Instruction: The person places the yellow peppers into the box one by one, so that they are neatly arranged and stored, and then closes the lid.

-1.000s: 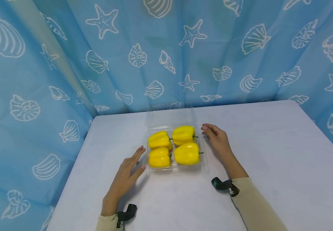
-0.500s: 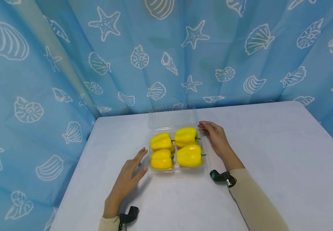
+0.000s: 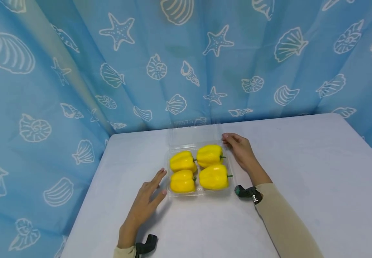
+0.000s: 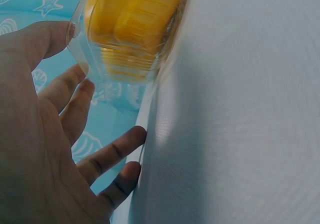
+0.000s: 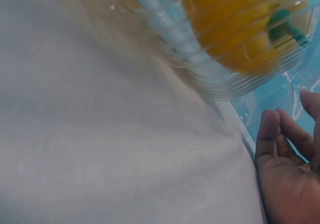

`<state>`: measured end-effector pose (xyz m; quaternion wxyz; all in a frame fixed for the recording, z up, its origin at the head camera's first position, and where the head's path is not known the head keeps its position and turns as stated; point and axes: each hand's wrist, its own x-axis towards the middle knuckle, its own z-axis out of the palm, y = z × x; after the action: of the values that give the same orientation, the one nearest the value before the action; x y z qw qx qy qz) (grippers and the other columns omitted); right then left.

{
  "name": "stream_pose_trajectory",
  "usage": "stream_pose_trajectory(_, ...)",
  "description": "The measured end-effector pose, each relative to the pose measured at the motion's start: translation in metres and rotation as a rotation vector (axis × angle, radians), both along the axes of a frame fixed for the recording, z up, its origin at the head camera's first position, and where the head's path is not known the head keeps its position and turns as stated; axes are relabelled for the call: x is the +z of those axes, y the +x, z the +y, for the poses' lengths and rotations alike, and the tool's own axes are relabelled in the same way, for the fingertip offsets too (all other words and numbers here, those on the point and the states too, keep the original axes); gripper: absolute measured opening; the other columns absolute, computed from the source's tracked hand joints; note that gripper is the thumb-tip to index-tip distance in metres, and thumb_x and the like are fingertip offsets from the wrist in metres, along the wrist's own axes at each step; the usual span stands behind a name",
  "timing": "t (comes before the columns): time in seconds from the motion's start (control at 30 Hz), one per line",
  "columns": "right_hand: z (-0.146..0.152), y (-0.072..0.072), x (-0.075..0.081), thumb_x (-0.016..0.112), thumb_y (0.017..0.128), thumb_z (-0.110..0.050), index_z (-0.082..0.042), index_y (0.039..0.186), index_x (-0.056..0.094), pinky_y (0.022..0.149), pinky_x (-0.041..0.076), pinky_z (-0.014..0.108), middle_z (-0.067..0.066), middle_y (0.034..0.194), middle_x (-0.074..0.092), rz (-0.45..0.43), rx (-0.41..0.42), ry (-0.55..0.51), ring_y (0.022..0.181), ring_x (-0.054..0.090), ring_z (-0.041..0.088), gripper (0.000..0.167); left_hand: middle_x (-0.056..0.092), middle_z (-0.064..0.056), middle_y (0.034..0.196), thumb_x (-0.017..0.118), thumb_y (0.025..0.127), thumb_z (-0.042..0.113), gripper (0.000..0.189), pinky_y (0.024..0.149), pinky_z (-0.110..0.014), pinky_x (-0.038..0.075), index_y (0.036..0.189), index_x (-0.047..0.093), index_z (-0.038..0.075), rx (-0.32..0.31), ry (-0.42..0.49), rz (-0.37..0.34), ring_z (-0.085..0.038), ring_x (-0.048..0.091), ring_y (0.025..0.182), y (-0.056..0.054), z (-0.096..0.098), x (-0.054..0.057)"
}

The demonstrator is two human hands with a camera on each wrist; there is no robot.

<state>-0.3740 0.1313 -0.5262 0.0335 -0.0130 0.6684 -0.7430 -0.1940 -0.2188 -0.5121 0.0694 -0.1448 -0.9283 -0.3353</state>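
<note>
A clear plastic clamshell container (image 3: pixel 186 194) sits on the table in the head view, with several yellow bell peppers (image 3: pixel 214 177) in its tray. Its transparent lid (image 3: pixel 194 137) is folded back toward the curtain. My left hand (image 3: pixel 143 202) is at the tray's left side, fingers spread. In the left wrist view, its thumb and index fingertips reach the clear rim (image 4: pixel 75 46). Beside the lid's right edge, near the hinge, is my right hand (image 3: pixel 242 152), fingers loosely bent. The right wrist view shows its thumb and fingertips apart, close to the clear plastic (image 5: pixel 272 94).
A white cloth covers the table (image 3: pixel 289 172). Behind it and along the left hangs a blue curtain (image 3: pixel 173 53) printed with shells and starfish. A black wrist camera (image 3: pixel 248 193) is strapped at each sleeve cuff.
My right hand has moved forward and slightly left, from beside the peppers to the lid's hinge end. My left hand stays at the tray's left side. The head view has shifted slightly.
</note>
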Motion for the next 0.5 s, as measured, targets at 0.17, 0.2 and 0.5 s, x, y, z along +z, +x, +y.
stream_pose_trajectory(0.17, 0.0015, 0.0002, -0.0018, 0.067, 0.096, -0.038, -0.005, 0.133, 0.062, 0.092, 0.049, 0.019, 0.009, 0.128, 0.061, 0.021, 0.002, 0.053, 0.113, 0.057, 0.018, 0.050, 0.027, 0.018, 0.161, 0.054, 0.102, 0.042, 0.059, 0.093, -0.051, 0.043, 0.157, 0.033, 0.034, 0.003, 0.002, -0.012, -0.018, 0.053, 0.111, 0.0014, 0.0005, 0.0021)
stream_pose_trajectory(0.2, 0.0015, -0.0001, -0.0019, 0.068, 0.096, -0.037, -0.005, 0.133, 0.062, 0.092, 0.049, 0.019, 0.009, 0.129, 0.060, 0.026, 0.005, 0.050, 0.114, 0.057, 0.019, 0.049, 0.027, 0.018, 0.161, 0.054, 0.102, 0.042, 0.060, 0.093, -0.051, 0.043, 0.157, 0.033, 0.034, 0.005, 0.000, -0.011, -0.018, 0.052, 0.111, 0.0013, 0.0004, 0.0024)
stream_pose_trajectory(0.5, 0.0019, 0.0002, -0.0029, 0.070, 0.094, -0.035, -0.005, 0.133, 0.063, 0.090, 0.049, 0.019, 0.008, 0.130, 0.060, 0.041, -0.007, 0.041, 0.111, 0.056, 0.019, 0.050, 0.029, 0.018, 0.160, 0.056, 0.102, 0.040, 0.060, 0.093, -0.049, 0.043, 0.157, 0.035, 0.031, -0.002, 0.017, -0.002, -0.018, 0.053, 0.110, 0.0004, 0.0001, 0.0005)
